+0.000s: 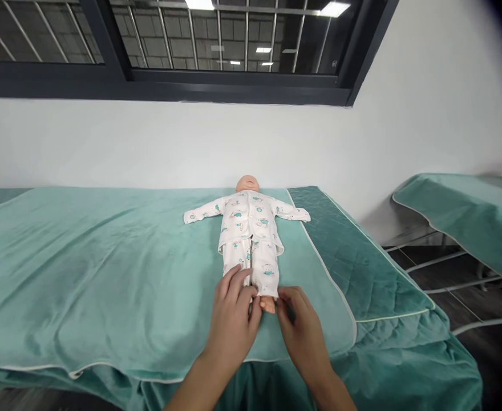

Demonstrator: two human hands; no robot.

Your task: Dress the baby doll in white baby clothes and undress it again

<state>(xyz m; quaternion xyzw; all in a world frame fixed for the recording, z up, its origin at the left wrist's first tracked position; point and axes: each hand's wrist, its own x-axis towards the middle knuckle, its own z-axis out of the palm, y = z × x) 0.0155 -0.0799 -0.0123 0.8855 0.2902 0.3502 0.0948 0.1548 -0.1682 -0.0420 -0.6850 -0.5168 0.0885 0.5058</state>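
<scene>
A baby doll lies on its back on the green blanket, its head toward the wall. It wears a white printed jacket with the sleeves spread and white printed trousers. My left hand covers one lower trouser leg, its thumb and fingertips pinching the inner edge of the other leg's cuff. On the cuff's outer edge, my right hand pinches the fabric between thumb and finger. One bare doll foot shows between my hands; the other is hidden behind my left hand.
The light green blanket covers most of the bed, over a darker quilted cover at the right. Behind stand a white wall and a dark-framed window with bars. Another green-covered bed with metal rails stands at the right.
</scene>
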